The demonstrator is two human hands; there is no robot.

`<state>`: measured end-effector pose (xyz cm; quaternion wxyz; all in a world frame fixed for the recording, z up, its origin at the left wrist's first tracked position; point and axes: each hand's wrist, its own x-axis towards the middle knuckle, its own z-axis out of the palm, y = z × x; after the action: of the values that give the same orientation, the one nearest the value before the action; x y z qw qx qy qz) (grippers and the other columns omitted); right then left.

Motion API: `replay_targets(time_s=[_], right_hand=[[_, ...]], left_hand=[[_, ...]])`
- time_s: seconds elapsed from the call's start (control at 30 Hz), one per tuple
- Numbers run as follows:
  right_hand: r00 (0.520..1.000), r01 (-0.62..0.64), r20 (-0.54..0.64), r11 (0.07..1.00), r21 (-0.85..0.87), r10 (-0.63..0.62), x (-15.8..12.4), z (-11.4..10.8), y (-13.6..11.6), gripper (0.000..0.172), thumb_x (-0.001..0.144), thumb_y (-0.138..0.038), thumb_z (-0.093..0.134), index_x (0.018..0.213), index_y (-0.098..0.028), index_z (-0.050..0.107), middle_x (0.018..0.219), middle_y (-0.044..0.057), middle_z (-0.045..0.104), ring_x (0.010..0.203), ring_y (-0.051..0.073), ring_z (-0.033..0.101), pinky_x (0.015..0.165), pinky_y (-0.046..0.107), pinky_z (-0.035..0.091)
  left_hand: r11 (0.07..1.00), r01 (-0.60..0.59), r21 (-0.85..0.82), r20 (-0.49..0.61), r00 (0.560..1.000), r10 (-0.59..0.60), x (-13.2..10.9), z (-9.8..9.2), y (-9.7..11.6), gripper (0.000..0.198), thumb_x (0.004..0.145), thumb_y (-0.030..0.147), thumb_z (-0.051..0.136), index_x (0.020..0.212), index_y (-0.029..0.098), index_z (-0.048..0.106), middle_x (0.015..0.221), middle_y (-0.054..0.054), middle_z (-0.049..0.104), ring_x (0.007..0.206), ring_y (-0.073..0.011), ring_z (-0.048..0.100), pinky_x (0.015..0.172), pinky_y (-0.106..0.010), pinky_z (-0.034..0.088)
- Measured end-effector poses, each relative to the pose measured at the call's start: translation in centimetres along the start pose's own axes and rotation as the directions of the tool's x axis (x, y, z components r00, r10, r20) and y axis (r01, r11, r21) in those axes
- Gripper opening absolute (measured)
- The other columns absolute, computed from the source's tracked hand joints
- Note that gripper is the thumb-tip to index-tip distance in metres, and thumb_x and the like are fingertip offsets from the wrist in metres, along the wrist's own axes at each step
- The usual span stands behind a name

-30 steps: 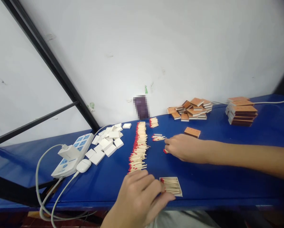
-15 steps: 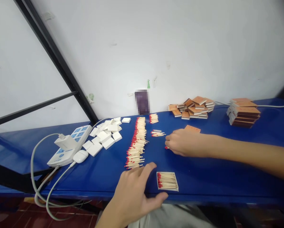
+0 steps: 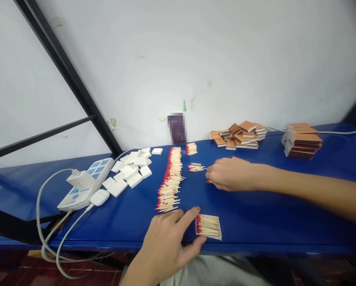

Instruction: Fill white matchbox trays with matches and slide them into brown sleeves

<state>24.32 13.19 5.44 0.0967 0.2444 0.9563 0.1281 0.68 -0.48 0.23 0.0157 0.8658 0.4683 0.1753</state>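
Near the front edge of the blue table lies an open white tray of matches (image 3: 208, 226), red heads to the left. My left hand (image 3: 173, 238) is spread at its left side, index finger and thumb at its left corners. Further back, my right hand (image 3: 225, 174) has its fingers pressed together low over the table, with red match heads (image 3: 208, 182) showing beneath the fingertips. A small group of matches (image 3: 196, 167) lies just left of it. A long row of matches (image 3: 170, 180) runs front to back, and another small group (image 3: 191, 149) lies behind.
White tray pieces (image 3: 130, 171) are heaped on the left, beside a power strip (image 3: 87, 184) with cables. Orange matchboxes (image 3: 243, 135) lie piled against the wall, and more (image 3: 303, 141) are stacked at right. One box (image 3: 240, 159) is partly behind my right hand.
My left hand's thumb and index finger have closed in on the tray's left side. My right hand has shifted slightly back, and the view has moved a little.
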Motion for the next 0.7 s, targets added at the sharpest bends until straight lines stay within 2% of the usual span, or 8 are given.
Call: replay_targets(time_s=[0.13, 0.3, 0.47, 0.7], right_hand=[[1.000, 0.005, -0.005, 0.998, -0.065, -0.005, 0.4, 0.5, -0.4, 0.013, 0.089, -0.012, 0.056, 0.088, -0.013, 0.069, 0.087, 0.012, 0.071, 0.073, 0.022, 0.066, 0.060, 0.032, 0.032], [1.000, -0.001, 0.002, 0.993, -0.117, 0.001, 0.8, 1.1, -0.9, 0.017, 0.085, -0.004, 0.055, 0.088, -0.012, 0.070, 0.088, 0.013, 0.071, 0.076, 0.022, 0.067, 0.062, 0.033, 0.035], [0.998, -0.057, -0.044, 0.997, -0.056, 0.054, 1.0, 1.4, -0.2, 0.013, 0.088, -0.012, 0.057, 0.085, -0.012, 0.070, 0.085, 0.012, 0.072, 0.070, 0.023, 0.068, 0.060, 0.032, 0.035], [0.987, -0.161, 0.009, 0.984, 0.071, 0.160, 0.4, 0.0, 0.2, 0.011, 0.086, -0.017, 0.059, 0.083, -0.013, 0.069, 0.085, 0.012, 0.072, 0.074, 0.024, 0.069, 0.056, 0.028, 0.030]], left_hand=[[1.000, 0.001, -0.006, 0.031, 1.000, -0.001, 0.0, -0.1, 0.0, 0.044, 0.093, 0.041, 0.062, 0.134, 0.032, 0.051, 0.092, 0.000, 0.068, 0.079, -0.0264, 0.070, 0.067, -0.039, 0.054], [0.999, 0.019, -0.036, 0.027, 0.999, -0.018, 0.0, 0.1, -0.1, 0.033, 0.095, 0.041, 0.059, 0.125, 0.028, 0.054, 0.100, -0.002, 0.070, 0.084, -0.0272, 0.069, 0.071, -0.039, 0.053], [0.999, 0.031, -0.028, 0.013, 0.999, -0.031, -0.1, 0.2, -0.1, 0.033, 0.094, 0.041, 0.059, 0.123, 0.027, 0.053, 0.102, -0.002, 0.071, 0.085, -0.0278, 0.069, 0.071, -0.039, 0.052], [0.999, 0.032, -0.020, 0.005, 0.999, -0.032, -0.2, 0.4, -0.2, 0.033, 0.094, 0.041, 0.059, 0.123, 0.027, 0.053, 0.102, -0.002, 0.071, 0.084, -0.0278, 0.070, 0.071, -0.039, 0.053]])
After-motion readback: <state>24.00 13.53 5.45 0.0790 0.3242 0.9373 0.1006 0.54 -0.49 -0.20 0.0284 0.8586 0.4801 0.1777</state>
